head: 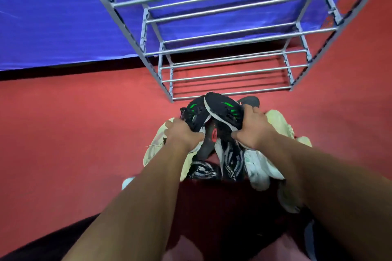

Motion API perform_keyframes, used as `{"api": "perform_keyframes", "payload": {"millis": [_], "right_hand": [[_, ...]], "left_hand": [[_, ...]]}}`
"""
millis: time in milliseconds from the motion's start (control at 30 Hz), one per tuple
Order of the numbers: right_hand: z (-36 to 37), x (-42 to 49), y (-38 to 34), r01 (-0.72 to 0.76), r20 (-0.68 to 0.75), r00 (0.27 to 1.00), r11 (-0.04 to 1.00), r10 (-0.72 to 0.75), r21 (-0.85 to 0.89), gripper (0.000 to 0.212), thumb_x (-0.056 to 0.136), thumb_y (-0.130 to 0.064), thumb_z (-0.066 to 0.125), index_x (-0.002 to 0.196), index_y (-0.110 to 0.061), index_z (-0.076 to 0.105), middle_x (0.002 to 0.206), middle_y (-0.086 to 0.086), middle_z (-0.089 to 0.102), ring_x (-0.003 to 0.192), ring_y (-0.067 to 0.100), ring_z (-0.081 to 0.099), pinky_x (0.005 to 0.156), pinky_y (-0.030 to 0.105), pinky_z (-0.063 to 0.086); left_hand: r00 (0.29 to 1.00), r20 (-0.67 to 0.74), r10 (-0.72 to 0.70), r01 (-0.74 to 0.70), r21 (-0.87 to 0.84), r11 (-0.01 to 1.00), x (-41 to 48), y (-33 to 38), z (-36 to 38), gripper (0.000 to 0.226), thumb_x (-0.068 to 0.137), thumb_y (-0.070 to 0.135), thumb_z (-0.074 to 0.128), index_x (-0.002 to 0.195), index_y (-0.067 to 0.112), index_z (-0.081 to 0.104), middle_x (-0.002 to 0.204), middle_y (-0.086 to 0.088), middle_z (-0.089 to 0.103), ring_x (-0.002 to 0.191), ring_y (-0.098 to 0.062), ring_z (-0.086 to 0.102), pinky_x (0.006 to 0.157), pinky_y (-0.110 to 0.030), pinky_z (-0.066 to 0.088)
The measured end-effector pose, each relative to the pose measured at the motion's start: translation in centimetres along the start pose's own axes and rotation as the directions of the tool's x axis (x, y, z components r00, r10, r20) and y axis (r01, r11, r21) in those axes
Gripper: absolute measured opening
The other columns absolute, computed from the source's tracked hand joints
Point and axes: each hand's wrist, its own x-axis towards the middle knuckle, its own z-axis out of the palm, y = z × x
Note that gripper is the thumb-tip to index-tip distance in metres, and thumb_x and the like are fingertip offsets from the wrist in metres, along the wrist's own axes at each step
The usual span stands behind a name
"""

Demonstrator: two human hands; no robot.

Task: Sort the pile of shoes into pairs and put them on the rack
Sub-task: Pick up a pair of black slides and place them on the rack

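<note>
Two black sneakers with green marks are lifted above a pile of shoes on the red floor. My left hand (182, 135) grips the left black sneaker (194, 113) by its heel. My right hand (253, 128) grips the right black sneaker (222, 110), whose white sole edge faces me. Their toes point at the grey metal rack (229, 51), which stands just beyond with bare bar shelves. Below my hands lie cream shoes (280, 123), a black-and-white patterned pair (230, 159) and a white shoe (257, 167).
A blue sheet (53, 27) covers the wall behind the rack. Red floor (74, 123) spreads to the left and right of the pile. A dark shoe (250, 100) lies between the pile and the rack's bottom bar. My legs fill the bottom edge.
</note>
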Motion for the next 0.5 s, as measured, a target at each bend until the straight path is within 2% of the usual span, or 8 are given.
{"api": "perform_keyframes", "payload": {"millis": [100,167,300,400,500], "right_hand": [[1.9,6.6,-0.3,0.004,-0.059,0.998,0.999,-0.001,0.045,0.08,0.072,-0.043,0.079,0.137,-0.013,0.042,0.132,0.013,0.047,0.124,0.041,0.049,0.105,0.048,0.045],[2.7,10.3,-0.8,0.015,-0.084,0.996,0.998,-0.01,0.06,0.077,0.077,-0.039,0.08,0.138,-0.011,0.043,0.134,0.013,0.048,0.125,0.04,0.047,0.106,0.047,0.043],[3.1,16.2,-2.0,0.043,-0.132,0.991,0.995,-0.031,0.093,0.078,0.082,-0.036,0.081,0.143,-0.008,0.041,0.137,0.013,0.045,0.128,0.039,0.042,0.108,0.047,0.04],[3.8,19.8,-2.7,0.018,-0.173,0.985,0.995,-0.001,0.094,0.066,0.082,-0.035,0.079,0.13,-0.001,0.049,0.129,0.019,0.049,0.122,0.042,0.046,0.106,0.047,0.04],[4.3,22.8,-3.4,0.011,-0.197,0.98,0.994,0.01,0.105,0.053,0.086,-0.036,0.076,0.12,0.0,0.057,0.121,0.021,0.055,0.117,0.043,0.051,0.103,0.045,0.045]], "left_hand": [[0.997,-0.068,0.029,-0.03,-0.014,0.999,7.5,0.8,1.5,0.079,0.076,0.044,0.08,0.133,0.0,0.049,0.134,-0.02,0.043,0.127,-0.04,0.046,0.11,-0.042,0.044],[0.995,-0.088,0.037,-0.041,-0.043,0.998,11.5,1.1,2.3,0.082,0.08,0.044,0.08,0.136,-0.006,0.046,0.135,-0.023,0.043,0.131,-0.041,0.043,0.115,-0.041,0.038],[0.989,-0.133,0.07,-0.081,-0.08,0.994,17.0,2.5,3.3,0.083,0.082,0.042,0.079,0.137,-0.009,0.043,0.137,-0.025,0.042,0.129,-0.044,0.042,0.114,-0.045,0.038],[0.981,-0.175,0.078,-0.097,-0.103,0.99,20.0,3.6,4.0,0.072,0.083,0.038,0.078,0.13,-0.006,0.046,0.137,-0.022,0.04,0.129,-0.042,0.041,0.112,-0.045,0.038],[0.968,-0.239,0.077,-0.106,-0.107,0.989,22.9,4.8,4.4,0.068,0.087,0.04,0.073,0.128,-0.009,0.048,0.136,-0.026,0.041,0.127,-0.042,0.04,0.113,-0.047,0.036]]}}
